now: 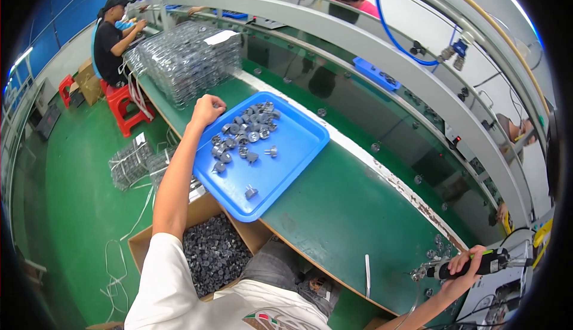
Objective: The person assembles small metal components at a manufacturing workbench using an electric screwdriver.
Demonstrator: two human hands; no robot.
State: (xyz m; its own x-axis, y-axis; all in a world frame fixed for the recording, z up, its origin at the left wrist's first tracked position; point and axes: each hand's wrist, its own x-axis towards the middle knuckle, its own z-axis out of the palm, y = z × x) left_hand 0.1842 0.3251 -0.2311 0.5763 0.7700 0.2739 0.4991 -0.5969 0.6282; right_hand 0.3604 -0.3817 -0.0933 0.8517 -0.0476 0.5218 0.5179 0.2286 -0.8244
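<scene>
A green workshop floor (77, 180), and a long green desk (322, 216) running diagonally through it! At the desk's near right end, there's the black power screwdriver (492, 263), the right hand's (467, 266) fingers wrapped firmly round its body, its metal nose beside a cluster of small parts (439, 247). A slim white tool (367, 273) lies a little way off.

Over to the left hand (207, 110): it's at the far left rim of the blue tray (283, 180), fingers curled, and whether they pinch anything I cannot tell. Grey plug pieces (253, 136) crowd that tray's far half, one sitting alone nearer the front. Beyond, stacked clear plastic trays (185, 61); below, a cardboard box (142, 246) loaded with dark pieces (215, 249). And farther down the line, a co-worker in black (110, 46) sits by red stools (125, 112).
</scene>
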